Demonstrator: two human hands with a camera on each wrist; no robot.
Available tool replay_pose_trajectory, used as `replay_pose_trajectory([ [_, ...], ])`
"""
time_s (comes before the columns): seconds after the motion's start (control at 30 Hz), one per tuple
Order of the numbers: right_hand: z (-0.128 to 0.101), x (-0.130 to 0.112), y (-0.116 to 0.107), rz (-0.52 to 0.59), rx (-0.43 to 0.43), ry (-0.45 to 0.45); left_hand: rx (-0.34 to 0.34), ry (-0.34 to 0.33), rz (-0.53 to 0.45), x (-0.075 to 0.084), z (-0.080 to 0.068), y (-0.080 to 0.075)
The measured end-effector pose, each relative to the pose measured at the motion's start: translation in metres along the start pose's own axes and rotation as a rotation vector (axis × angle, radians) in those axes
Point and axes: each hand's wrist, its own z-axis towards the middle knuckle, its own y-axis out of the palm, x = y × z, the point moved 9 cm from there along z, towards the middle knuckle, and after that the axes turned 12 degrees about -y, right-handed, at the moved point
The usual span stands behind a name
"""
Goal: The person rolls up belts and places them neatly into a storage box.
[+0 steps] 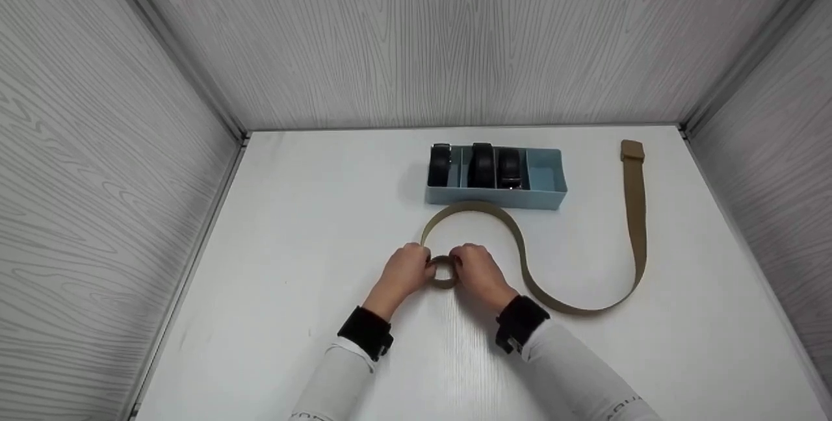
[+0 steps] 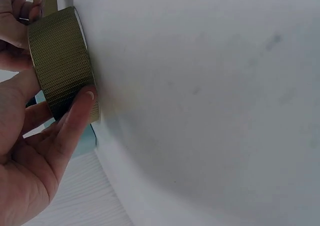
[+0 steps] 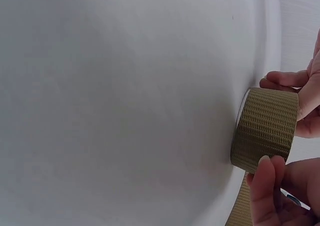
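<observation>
I pinch the rolled end of the belt [image 1: 444, 271] on the table [image 1: 312, 226] with my left hand [image 1: 406, 271] and right hand [image 1: 478, 273], its tail curving right past the tray [image 1: 546, 177].

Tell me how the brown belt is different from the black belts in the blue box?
The tan belt is mostly unrolled, snaking across the table; the black belts are fully rolled. The tan one lies outside the blue box, with both hands, left hand and right hand, pinching its small coil; the black ones stand in compartments, untouched. All are belts.
</observation>
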Motion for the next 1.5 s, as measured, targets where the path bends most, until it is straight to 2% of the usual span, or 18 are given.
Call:
replay_pose_trajectory([
  [0.27,0.004,0.001,0.003,0.045,-0.010,0.009,-0.098,-0.086,-0.099,-0.006,0.002,0.007],
  [0.47,0.009,-0.004,0.006,0.052,-0.028,-0.069,-0.124,-0.109,-0.153,-0.003,0.003,0.011],
  [0.6,0.010,-0.005,0.009,0.072,-0.025,-0.087,-0.094,-0.114,-0.140,-0.002,0.004,0.010],
  [0.73,0.008,-0.002,0.011,0.133,-0.001,-0.056,-0.037,-0.093,-0.092,0.002,0.006,0.008],
  [0.8,0.006,0.001,0.013,0.173,-0.010,-0.005,-0.001,-0.088,-0.076,0.003,0.007,0.007],
  [0.93,-0.001,0.009,0.015,0.278,-0.050,0.113,0.046,-0.134,-0.087,-0.003,0.008,0.005],
  [1.03,-0.005,0.012,0.014,0.314,-0.064,0.155,0.039,-0.171,-0.130,-0.007,0.008,0.005],
  [1.2,-0.003,0.006,0.010,0.244,-0.066,0.072,-0.002,-0.173,-0.149,-0.008,0.009,0.006],
  [1.37,0.000,-0.001,0.009,0.191,-0.071,-0.032,-0.030,-0.154,-0.066,-0.006,0.012,0.007],
  [1.5,0.000,-0.003,0.011,0.187,-0.081,-0.054,-0.026,-0.150,-0.004,-0.004,0.013,0.007],
])
